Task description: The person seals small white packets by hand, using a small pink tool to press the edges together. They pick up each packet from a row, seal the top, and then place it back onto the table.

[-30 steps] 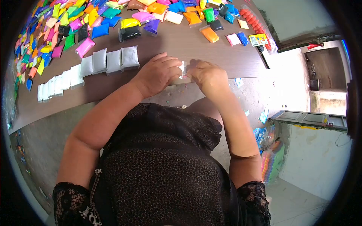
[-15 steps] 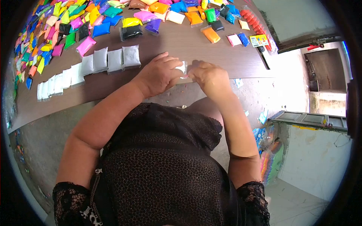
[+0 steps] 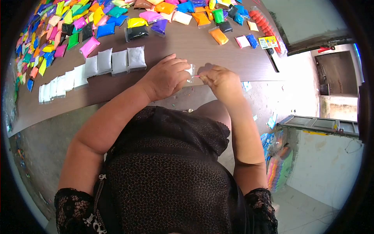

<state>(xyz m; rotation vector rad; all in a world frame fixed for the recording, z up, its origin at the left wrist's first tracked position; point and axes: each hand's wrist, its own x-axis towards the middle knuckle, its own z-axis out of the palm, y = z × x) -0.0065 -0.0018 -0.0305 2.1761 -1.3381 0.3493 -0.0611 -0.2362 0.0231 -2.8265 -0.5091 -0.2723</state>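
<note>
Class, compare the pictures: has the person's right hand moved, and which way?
Yes: judged against the yellow printed card on the table, the right hand has shifted slightly to the right in the view, away from the left hand.

- Left hand [image 3: 166,77] holds a clear packet [image 3: 191,71] at the table's [image 3: 177,43] near edge.
- Right hand [image 3: 223,81] pinches a pink strip [image 3: 196,76] beside it.
- Grey packets [image 3: 119,61] and white packets [image 3: 69,80] run toward the left edge.
</note>
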